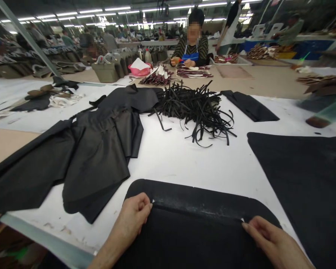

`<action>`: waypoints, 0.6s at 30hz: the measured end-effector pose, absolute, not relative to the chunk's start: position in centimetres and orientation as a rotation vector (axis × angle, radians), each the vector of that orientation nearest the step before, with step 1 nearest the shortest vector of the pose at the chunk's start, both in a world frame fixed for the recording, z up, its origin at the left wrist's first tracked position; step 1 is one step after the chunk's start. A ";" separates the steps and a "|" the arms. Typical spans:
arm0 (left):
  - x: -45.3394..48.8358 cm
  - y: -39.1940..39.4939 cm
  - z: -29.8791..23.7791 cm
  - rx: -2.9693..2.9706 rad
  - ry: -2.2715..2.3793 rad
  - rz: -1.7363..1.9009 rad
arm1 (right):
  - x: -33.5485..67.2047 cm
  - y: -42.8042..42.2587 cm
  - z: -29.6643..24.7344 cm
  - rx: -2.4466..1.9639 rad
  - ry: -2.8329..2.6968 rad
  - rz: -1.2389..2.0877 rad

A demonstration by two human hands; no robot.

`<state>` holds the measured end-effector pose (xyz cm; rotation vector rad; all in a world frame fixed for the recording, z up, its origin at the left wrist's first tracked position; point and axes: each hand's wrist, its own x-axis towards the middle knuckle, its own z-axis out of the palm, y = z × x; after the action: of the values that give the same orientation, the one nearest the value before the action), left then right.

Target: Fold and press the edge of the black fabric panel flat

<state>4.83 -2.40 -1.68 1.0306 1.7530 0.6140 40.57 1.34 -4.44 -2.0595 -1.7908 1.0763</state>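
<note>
A black fabric panel (pixel 201 231) with rounded corners lies at the near edge of the white table (pixel 184 157). Its far edge is folded over into a shiny band (pixel 198 201). My left hand (pixel 133 216) is closed, pinching the folded edge near the panel's left corner. My right hand (pixel 268 239) pinches the same fold near the right corner, fingers pressed together.
Black fabric pieces (pixel 81 157) are heaped at left, a tangle of black strips (pixel 196 108) lies at centre, and a large black sheet (pixel 305 179) at right. A seated person (pixel 192 45) works across the table among stacks of cut pieces and bags.
</note>
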 end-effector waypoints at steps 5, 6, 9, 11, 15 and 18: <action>4.8 -2.4 -1.4 1.093 1.805 0.596 | 40.5 1.3 -4.3 -2.088 -1.776 1.083; 4.8 -2.4 -1.4 1.101 1.813 0.589 | 40.4 1.3 -4.3 -2.095 -1.776 1.089; 4.8 -2.3 -1.3 1.118 1.831 0.568 | 40.4 1.4 -4.1 -2.107 -1.772 1.120; 4.9 -2.2 -1.3 1.130 1.841 0.560 | 40.4 1.5 -4.0 -2.117 -1.764 1.126; 5.0 -2.2 -1.4 1.163 1.864 0.558 | 40.3 1.4 -3.9 -2.155 -1.733 1.114; 4.9 -2.3 -1.6 1.203 1.877 0.552 | 40.0 1.4 -3.8 -2.124 -1.717 1.077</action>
<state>4.92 -2.26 -1.55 1.2030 1.8774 0.5519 40.01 1.38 -3.81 -2.1240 -1.7174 1.0765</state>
